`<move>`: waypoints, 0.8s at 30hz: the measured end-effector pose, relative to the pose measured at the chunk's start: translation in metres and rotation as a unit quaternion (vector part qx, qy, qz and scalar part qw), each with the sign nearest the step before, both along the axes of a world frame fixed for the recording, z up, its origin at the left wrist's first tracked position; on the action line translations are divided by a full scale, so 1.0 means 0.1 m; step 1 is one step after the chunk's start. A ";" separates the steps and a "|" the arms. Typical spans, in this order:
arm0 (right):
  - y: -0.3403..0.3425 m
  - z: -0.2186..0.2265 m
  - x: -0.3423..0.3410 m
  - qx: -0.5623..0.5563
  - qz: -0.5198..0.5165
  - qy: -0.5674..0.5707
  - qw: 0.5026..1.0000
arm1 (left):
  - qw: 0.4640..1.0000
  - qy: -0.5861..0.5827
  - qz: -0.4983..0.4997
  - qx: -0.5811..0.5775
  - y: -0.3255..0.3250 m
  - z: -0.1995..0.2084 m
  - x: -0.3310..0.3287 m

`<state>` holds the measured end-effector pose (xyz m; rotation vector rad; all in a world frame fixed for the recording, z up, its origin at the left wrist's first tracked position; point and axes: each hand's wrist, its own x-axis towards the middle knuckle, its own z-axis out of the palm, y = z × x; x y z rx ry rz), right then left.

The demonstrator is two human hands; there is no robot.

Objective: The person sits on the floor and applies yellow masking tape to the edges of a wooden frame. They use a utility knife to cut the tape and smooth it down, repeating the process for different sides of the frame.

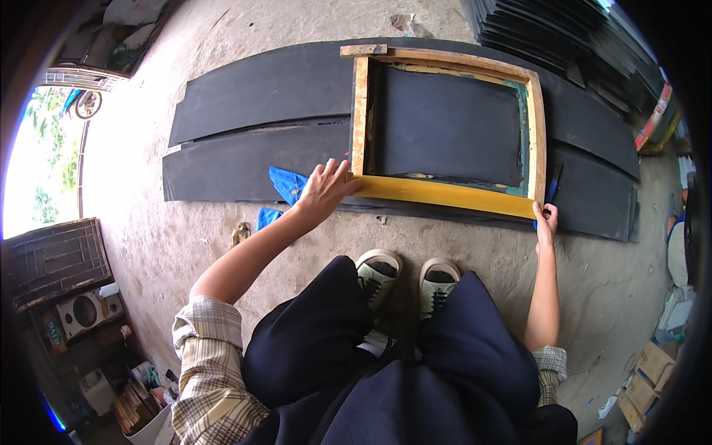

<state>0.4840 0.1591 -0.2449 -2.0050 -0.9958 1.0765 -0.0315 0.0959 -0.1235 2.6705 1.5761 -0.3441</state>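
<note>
A wooden frame (540, 137) lies on dark boards (259, 85), a black panel (449, 122) showing inside it. Along its near side runs a long flat yellow strip (445, 196). My left hand (324, 191) is closed over the strip's left end at the frame's corner. At the opposite end, my right hand (546, 222) pinches the strip near the other corner, thumb pointing up. Just beyond the right hand is a slim tool with a dark blue handle (554, 184). Blue cloth (284, 184) lies beside my left wrist. The undersides of both ends are hidden by my fingers.
My shoes (378, 276) stand on the concrete floor just before the boards. A stack of dark sheets (545, 33) rises at the far right. Wood pieces (644, 386) lie at the lower right. A speaker (87, 311) and clutter line the left.
</note>
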 end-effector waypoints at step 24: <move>-0.05 -0.03 -0.08 0.045 -0.002 -0.019 0.999 | 0.937 0.340 0.081 0.019 -0.28 -0.62 0.24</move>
